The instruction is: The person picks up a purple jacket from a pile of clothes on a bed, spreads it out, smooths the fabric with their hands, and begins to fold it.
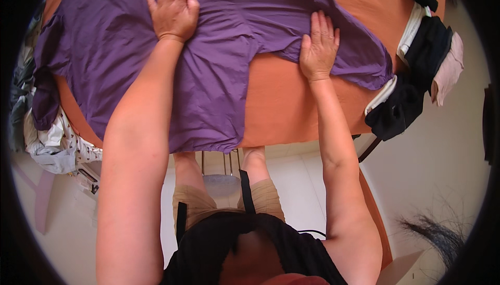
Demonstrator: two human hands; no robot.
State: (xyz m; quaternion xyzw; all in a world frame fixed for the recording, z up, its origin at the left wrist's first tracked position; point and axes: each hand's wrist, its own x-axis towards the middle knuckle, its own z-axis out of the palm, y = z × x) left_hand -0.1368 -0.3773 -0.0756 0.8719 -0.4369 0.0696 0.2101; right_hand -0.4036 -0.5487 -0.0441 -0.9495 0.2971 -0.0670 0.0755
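A purple fabric garment (218, 46) lies spread over an orange cloth-covered surface (285, 105), with wrinkles across its middle and gathered edges at the bottom and the right. My left hand (174, 11) rests palm down on its upper middle part, fingers spread. Farther right, my right hand (320, 46) lies flat, palm down, at the lower edge of the garment's right part, its fingers on the purple fabric and its heel near the orange cover. Neither hand grips anything. The garment's top runs out of view, and its left end droops over the side.
Dark, white and pink folded clothes (429, 46) sit along the right edge. At the left lie patterned white cloth (64, 132) and grey clothes (19, 101). Thin metal legs (224, 162) stand under the front edge, between my legs. A black cable (312, 231) shows near my right side.
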